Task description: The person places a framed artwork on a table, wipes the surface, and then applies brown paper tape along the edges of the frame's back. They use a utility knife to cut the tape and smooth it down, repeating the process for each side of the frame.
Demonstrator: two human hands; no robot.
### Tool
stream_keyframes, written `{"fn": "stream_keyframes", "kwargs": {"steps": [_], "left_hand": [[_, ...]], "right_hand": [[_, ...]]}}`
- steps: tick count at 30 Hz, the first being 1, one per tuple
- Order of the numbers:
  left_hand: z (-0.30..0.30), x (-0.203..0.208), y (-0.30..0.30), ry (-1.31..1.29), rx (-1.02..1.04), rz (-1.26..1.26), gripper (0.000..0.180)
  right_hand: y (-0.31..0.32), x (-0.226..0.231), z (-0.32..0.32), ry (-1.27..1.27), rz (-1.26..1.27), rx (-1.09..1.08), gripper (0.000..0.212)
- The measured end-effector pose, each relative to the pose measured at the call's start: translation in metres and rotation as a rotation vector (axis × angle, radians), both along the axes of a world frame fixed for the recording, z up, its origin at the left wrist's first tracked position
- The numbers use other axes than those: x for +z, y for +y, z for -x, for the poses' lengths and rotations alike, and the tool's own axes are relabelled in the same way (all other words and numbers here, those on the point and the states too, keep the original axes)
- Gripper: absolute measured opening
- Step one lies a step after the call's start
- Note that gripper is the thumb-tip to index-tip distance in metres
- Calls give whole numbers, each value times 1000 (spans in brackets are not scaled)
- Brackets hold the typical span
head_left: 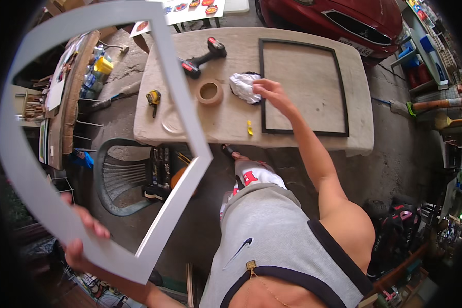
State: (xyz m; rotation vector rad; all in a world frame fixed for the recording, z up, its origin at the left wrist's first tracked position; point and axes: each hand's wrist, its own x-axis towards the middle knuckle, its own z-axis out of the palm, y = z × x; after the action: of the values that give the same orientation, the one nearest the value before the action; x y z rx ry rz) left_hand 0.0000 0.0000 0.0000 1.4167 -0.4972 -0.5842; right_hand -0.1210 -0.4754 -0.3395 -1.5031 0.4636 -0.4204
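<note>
- White mat board (87, 133), window-cut, nearest the lens, fills left of frame; left hand (79, 241) clenched on its lower edge, lifting it clear of the table (226, 123).
- Right hand (272, 92), centre top, fingers loosely spread, touching the black frame (303, 87) beside a white rag (244, 84).
- Step judged: mat awaiting fitting; next move calls for lowering it squarely over the frame.
- Printed sheets (195, 7), white with red-orange ovals, top centre.
- Tape roll (209, 92), drill (203, 56), tape measure (153, 97) upper centre.

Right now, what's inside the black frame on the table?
Inside the black frame only the bare pale table surface shows. The right hand touches a white cloth at its left edge, hiding that bit of rail.
</note>
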Motion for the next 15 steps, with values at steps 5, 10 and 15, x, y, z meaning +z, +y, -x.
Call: {"fn": "stream_keyframes", "kwargs": {"steps": [5,10,15], "left_hand": [[123,19,58,-109,329,-164,83],[220,-3,56,-25,620,-252,80],[291,-63,15,171,892,-345,65]], "right_hand": [[-89,-77,135,486,293,-480,36],[-178,-103,217,976,769,-637,52],[-251,-96,231,1165,632,-646,54]]}}
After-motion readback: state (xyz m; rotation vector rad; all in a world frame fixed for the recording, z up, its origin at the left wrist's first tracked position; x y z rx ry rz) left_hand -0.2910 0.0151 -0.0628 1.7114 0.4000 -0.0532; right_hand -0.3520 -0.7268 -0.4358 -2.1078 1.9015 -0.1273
